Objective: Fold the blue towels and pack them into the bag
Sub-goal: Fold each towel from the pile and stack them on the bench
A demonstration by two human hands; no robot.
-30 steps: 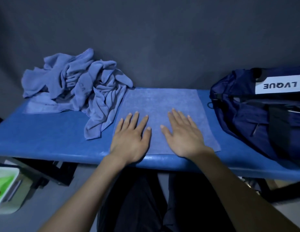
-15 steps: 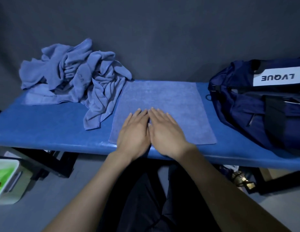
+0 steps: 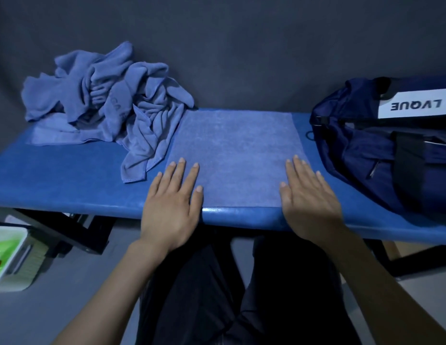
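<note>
At the far left, below the counter (image 3: 67,190) edge, a white tray with green inside (image 3: 7,257) sits on the floor, well left of the flat towel (image 3: 236,155) that serves as the landmark here. On the blue counter, left of the flat towel, a heap of crumpled blue towels (image 3: 104,100) lies bunched up against the dark backdrop (image 3: 229,46); one loose end of the heap trails toward the near edge and lies just beside the flat towel's left border, overlapping its far-left corner.

The left hand (image 3: 170,207) rests palm down on the flat towel's near-left corner. Its fingers (image 3: 178,173) are straight and slightly spread, the tips on the cloth and on the counter beside it, the heel of the hand past the counter's near edge.

The flat towel itself lies spread smooth in the middle of the counter, its near hem right along the counter's front edge and its far hem at the backdrop.

The right hand (image 3: 310,205) lies palm down on the flat towel's near-right corner, fingers (image 3: 301,170) straight and close to one another, thumb out to the side, pinching nothing.

Right of the flat towel, near but apart from it, a navy bag (image 3: 381,150) rests on the counter, its white label reading LVQUE upside down.

Below the flat towel, the person's dark-trousered lap (image 3: 229,295) shows between the forearms.
</note>
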